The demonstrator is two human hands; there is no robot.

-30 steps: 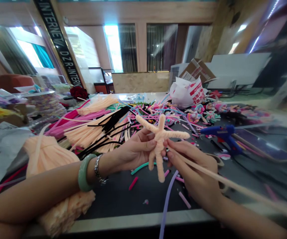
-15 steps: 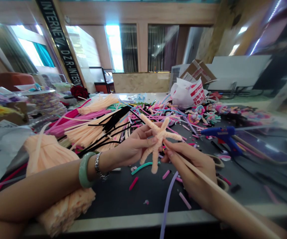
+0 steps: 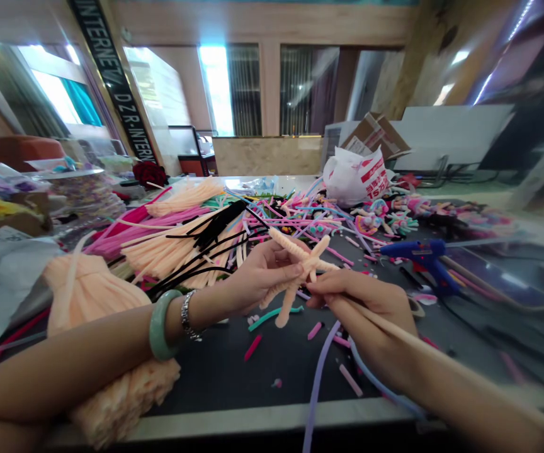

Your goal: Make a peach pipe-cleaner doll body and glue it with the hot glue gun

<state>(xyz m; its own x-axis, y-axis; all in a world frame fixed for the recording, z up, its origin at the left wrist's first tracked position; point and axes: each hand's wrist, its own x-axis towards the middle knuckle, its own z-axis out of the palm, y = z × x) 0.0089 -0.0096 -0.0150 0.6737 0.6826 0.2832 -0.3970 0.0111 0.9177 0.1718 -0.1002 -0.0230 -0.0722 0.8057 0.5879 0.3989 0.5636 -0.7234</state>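
Peach fuzz covers the stick-limbed figure [image 3: 310, 265], which is up above a dark grey tabletop [image 3: 210, 380]. The left hand [image 3: 269, 274] pinches it between thumb and fingers; the right hand [image 3: 369, 302], just beside it, has thumb and fingertips closed on a peach strip [image 3: 379, 319] trailing back along the forearm; whether the strip joins the figure I can't tell. Below the figure, the surface is scattered with pink offcuts [image 3: 253, 347], a green strip [image 3: 274, 316] and a lilac strip [image 3: 318, 377] crossing the pale front edge. Left of the figure are black stems [image 3: 220, 223] and a thick peach bundle [image 3: 90, 280]; right of it lies a blue glue gun [image 3: 423, 250]. Beyond the figure sit a printed white bag [image 3: 354, 176] and a cardboard box [image 3: 376, 135], and farther behind it the room shows curtains [image 3: 244, 88], bright windows [image 3: 216, 88] and, leftward, a slanting lettered black band [image 3: 118, 91]
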